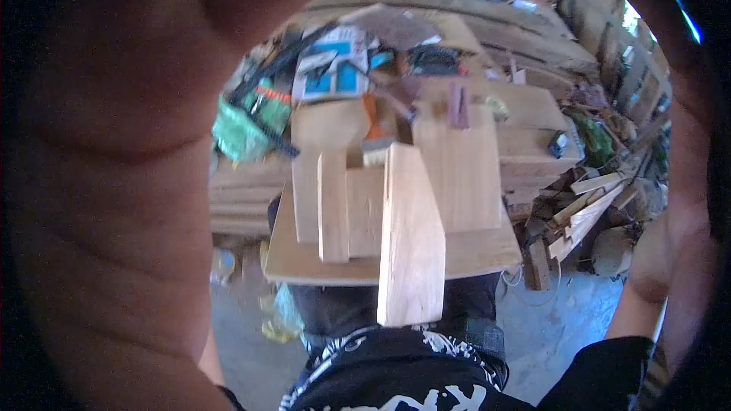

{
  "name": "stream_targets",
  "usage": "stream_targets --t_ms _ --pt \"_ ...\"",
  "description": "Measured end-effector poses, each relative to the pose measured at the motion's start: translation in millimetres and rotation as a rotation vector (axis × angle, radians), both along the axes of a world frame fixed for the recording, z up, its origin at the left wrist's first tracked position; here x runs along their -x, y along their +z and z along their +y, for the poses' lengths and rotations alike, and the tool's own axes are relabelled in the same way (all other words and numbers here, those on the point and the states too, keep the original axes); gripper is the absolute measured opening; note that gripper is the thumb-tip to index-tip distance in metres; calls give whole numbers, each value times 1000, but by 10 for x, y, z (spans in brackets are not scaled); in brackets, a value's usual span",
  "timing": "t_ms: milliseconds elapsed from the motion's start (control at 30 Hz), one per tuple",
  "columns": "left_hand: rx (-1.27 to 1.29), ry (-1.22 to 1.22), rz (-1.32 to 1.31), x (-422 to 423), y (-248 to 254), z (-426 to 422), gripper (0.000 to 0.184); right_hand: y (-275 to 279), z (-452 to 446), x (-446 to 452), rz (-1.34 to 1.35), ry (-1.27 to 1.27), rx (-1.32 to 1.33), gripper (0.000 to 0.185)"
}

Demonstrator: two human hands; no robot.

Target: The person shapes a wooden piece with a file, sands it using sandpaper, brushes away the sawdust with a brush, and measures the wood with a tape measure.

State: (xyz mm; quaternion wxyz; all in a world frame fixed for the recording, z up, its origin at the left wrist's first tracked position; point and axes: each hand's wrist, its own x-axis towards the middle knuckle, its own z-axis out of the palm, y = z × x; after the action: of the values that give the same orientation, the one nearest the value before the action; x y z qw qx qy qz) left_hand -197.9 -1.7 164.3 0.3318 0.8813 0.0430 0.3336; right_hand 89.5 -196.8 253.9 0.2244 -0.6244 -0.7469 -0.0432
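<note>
Very close to the lens, my left hand [114,183] fills the left side and upper left. My right hand [689,144] borders the right side, its forearm rising from a dark sleeve. The fingertips of both are out of view or too dark, so their grip is unclear. Between them, a pale wooden block [411,236] with a slanted end lies over the board edge towards the lap. A narrow wooden strip [333,205] lies left of it, and a brush [372,125] with an orange handle touches or nears its far end. Flat wooden panels [457,175] lie beneath.
A wooden board [289,255] borders the lap. Beyond are a blue-and-white printed sheet [335,68], a purple piece [459,105], a green plastic bag [240,133] and a small dark object [558,144]. Wood offcuts [586,217] are piled on the right.
</note>
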Motion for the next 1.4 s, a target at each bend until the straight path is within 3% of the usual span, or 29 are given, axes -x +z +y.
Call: stream_targets --t_ms 500,600,733,800,833,867,933,1000,1033,1100,1233,1267,1367,1400 --pt "142 -47 -129 -663 -280 -150 140 -433 166 -155 171 194 -89 90" --pt "183 -60 -210 -759 -255 -129 141 -563 201 -318 349 147 -206 91" --pt "354 -70 -407 -868 -265 -172 142 -1222 477 -612 727 -2 -368 91" --pt "569 -52 -497 -984 -357 -258 142 -1604 711 -804 864 -129 -384 75" --pt "780 35 -445 -1040 -403 -344 139 -1823 853 -968 834 -168 -436 68" --pt "832 -25 -440 -1110 -658 -305 127 -2010 989 -1150 806 -208 -489 60" --pt "963 -108 -402 -1296 -1226 -248 118 -2245 1174 -1377 395 -480 -493 56" --pt "899 -18 -304 -1451 -1704 -322 108 -2632 1296 -1553 112 -697 -367 52" --pt "714 17 -273 -1461 -1866 -358 105 -2811 1359 -1625 -29 -804 -302 50" --pt "342 80 -204 -1467 -2117 -411 100 -3191 1374 -1680 -60 -797 -254 49" --pt "541 49 -204 -1512 -2310 -489 93 -3368 1196 -1661 46 -707 -273 49" --pt "560 59 -192 -1514 -2294 -477 93 -3373 1169 -1680 28 -651 -387 45" --pt "537 124 -131 -1507 -2281 -468 92 -3155 981 -1515 243 -652 -361 42" --pt "518 152 -106 -1504 -2287 -467 91 -3124 943 -1471 212 -608 -506 36"
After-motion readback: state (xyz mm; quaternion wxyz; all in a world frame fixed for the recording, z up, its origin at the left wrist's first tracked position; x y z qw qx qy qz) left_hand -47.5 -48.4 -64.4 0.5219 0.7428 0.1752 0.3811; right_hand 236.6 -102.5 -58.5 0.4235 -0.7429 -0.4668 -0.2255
